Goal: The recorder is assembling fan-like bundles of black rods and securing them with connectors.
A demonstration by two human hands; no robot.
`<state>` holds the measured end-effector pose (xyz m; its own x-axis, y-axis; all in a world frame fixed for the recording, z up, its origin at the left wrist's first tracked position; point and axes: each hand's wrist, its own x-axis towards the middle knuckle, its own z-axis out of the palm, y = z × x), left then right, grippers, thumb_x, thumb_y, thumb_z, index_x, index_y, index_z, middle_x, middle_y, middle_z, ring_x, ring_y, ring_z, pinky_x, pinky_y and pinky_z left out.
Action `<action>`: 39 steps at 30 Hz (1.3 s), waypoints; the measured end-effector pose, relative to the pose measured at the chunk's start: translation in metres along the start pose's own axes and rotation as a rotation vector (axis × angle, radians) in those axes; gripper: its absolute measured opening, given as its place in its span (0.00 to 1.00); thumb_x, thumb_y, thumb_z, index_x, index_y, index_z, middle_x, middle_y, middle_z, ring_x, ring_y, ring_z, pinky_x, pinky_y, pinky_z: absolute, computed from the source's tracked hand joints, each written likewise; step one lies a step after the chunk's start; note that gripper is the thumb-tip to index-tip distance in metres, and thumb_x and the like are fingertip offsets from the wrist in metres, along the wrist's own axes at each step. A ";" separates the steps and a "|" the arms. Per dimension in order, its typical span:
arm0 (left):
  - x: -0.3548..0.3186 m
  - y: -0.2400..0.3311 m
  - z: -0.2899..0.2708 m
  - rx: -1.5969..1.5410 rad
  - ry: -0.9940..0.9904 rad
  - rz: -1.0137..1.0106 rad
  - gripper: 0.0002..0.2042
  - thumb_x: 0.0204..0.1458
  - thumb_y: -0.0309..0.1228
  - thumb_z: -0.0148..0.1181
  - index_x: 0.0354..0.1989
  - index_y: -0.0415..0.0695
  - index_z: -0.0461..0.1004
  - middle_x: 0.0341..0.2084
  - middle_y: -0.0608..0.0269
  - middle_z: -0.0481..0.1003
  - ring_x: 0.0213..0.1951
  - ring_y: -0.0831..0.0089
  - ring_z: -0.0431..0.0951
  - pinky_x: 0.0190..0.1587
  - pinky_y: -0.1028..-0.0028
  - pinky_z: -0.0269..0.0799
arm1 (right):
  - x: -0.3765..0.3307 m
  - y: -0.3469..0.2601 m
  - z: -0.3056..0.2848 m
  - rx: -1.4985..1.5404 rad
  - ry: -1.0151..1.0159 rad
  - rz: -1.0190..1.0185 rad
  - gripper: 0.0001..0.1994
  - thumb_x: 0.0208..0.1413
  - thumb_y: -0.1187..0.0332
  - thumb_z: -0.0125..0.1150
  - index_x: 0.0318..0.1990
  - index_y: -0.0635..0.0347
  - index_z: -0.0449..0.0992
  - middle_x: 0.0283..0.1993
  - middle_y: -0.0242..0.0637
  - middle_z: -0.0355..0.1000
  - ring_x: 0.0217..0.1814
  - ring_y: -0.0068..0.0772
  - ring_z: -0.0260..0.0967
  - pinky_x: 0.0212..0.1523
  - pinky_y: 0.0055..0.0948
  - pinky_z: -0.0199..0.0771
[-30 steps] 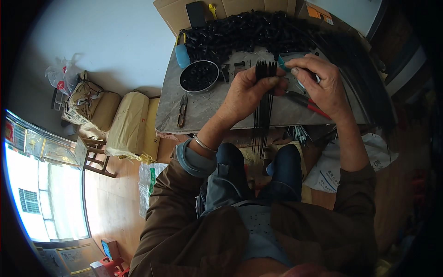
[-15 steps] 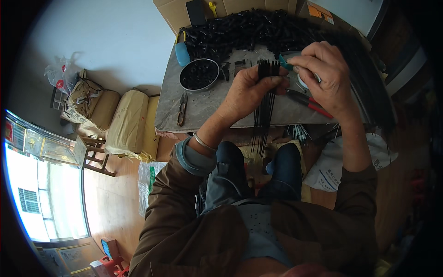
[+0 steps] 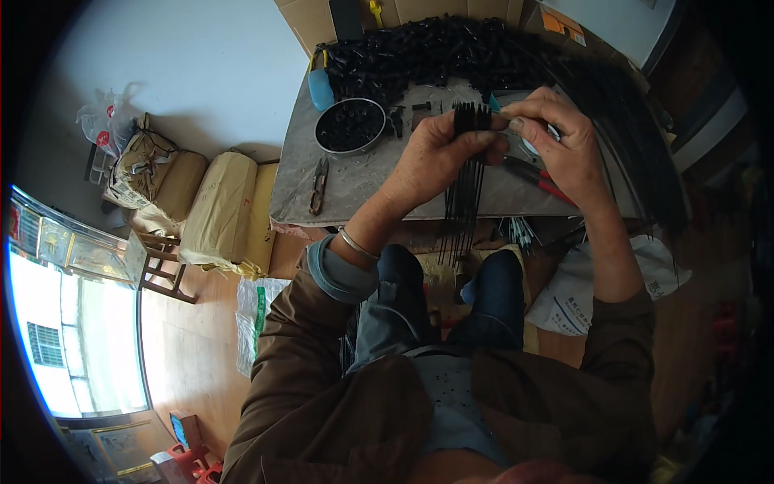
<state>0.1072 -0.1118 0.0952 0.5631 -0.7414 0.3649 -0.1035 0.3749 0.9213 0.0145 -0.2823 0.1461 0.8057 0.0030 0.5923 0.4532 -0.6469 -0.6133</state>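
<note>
My left hand (image 3: 451, 149) pinches a fanned bundle of thin black rods (image 3: 461, 194) between thumb and fingers. Their short upper ends stick up above the fingers, and the long ends hang past the table edge. Close beside the bundle's top, my right hand (image 3: 560, 141) has thumb and forefinger pressed together. What sits in that pinch is too small to make out. A teal piece (image 3: 494, 102) shows just behind the fingertips, and a round whitish thing (image 3: 530, 147) is partly hidden under the right hand. Red-handled pliers (image 3: 552, 189) lie below it.
On the grey table (image 3: 294, 177) stand a bowl (image 3: 355, 151) of small black parts and a heap of black pieces (image 3: 435, 52). Snips (image 3: 318, 187) lie at left, long black strands (image 3: 645, 145) at right. A white sack (image 3: 576, 298) rests on the floor.
My right hand has moved left and slightly down, bringing its fingertips up close to the bundle. The left hand keeps its grip on the rods, almost in place.
</note>
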 end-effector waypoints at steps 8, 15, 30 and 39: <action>0.002 0.002 0.004 0.060 -0.039 0.003 0.11 0.59 0.27 0.53 0.49 0.40 0.73 0.34 0.61 0.79 0.38 0.75 0.79 0.45 0.74 0.76 | 0.002 -0.005 -0.011 -0.052 -0.038 -0.049 0.08 0.53 0.79 0.58 0.40 0.63 0.79 0.32 0.29 0.69 0.36 0.20 0.67 0.37 0.19 0.67; 0.006 0.000 0.008 0.067 -0.097 0.039 0.10 0.59 0.26 0.53 0.47 0.40 0.74 0.34 0.61 0.79 0.38 0.75 0.79 0.45 0.74 0.76 | -0.007 0.000 -0.004 0.029 -0.007 -0.005 0.09 0.52 0.81 0.57 0.40 0.64 0.79 0.33 0.29 0.68 0.34 0.20 0.65 0.35 0.19 0.65; 0.010 0.002 0.004 0.082 -0.157 0.013 0.10 0.58 0.27 0.54 0.47 0.40 0.74 0.35 0.59 0.80 0.41 0.73 0.79 0.48 0.73 0.76 | 0.002 -0.008 -0.016 -0.243 0.000 -0.199 0.06 0.51 0.79 0.61 0.37 0.63 0.79 0.28 0.29 0.69 0.29 0.19 0.67 0.31 0.20 0.68; 0.012 0.006 -0.003 0.229 -0.139 0.049 0.10 0.55 0.27 0.58 0.45 0.41 0.76 0.34 0.61 0.80 0.41 0.75 0.79 0.48 0.74 0.75 | 0.012 -0.004 -0.022 -0.368 -0.067 -0.336 0.10 0.48 0.81 0.59 0.38 0.59 0.80 0.32 0.29 0.70 0.37 0.27 0.65 0.39 0.26 0.66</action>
<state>0.1161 -0.1170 0.1044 0.4365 -0.8009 0.4100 -0.3192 0.2881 0.9028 0.0137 -0.2966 0.1676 0.6664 0.2986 0.6832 0.5369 -0.8280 -0.1619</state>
